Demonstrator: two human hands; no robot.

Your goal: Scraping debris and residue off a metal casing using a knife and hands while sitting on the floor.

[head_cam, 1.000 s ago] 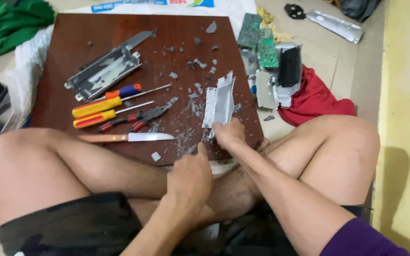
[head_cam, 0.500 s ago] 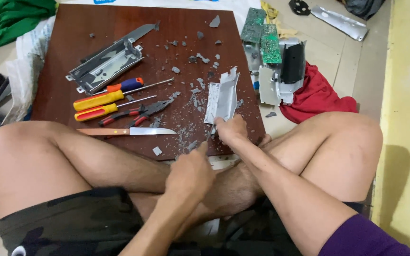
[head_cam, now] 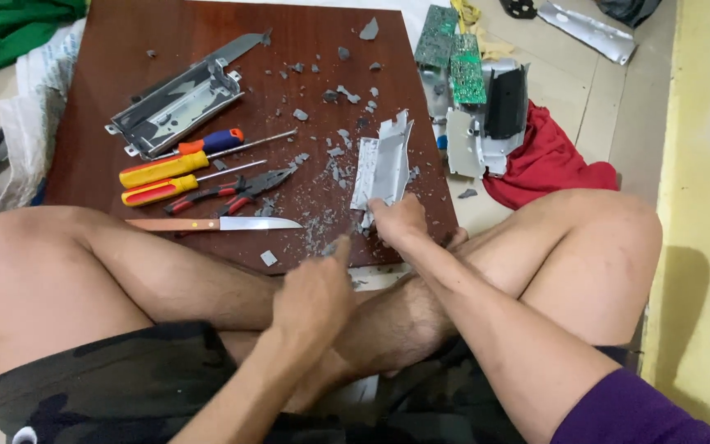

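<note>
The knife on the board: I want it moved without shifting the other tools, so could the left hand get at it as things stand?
Probably yes: the knife lies at the board's near edge with open board between it and the left hand; the pliers lie just beyond it.

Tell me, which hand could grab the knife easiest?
Probably the left hand. It hovers empty by the board's near edge, close to the knife tip. The right hand already grips the grey metal panel, farther from the knife.

Brown wooden board (head_cam: 125,107) on floor: screwdrivers (head_cam: 176,168), pliers (head_cam: 228,191), knife (head_cam: 215,224), metal bracket (head_cam: 176,105), grey casing piece (head_cam: 384,160), plastic shards (head_cam: 338,94).
</note>
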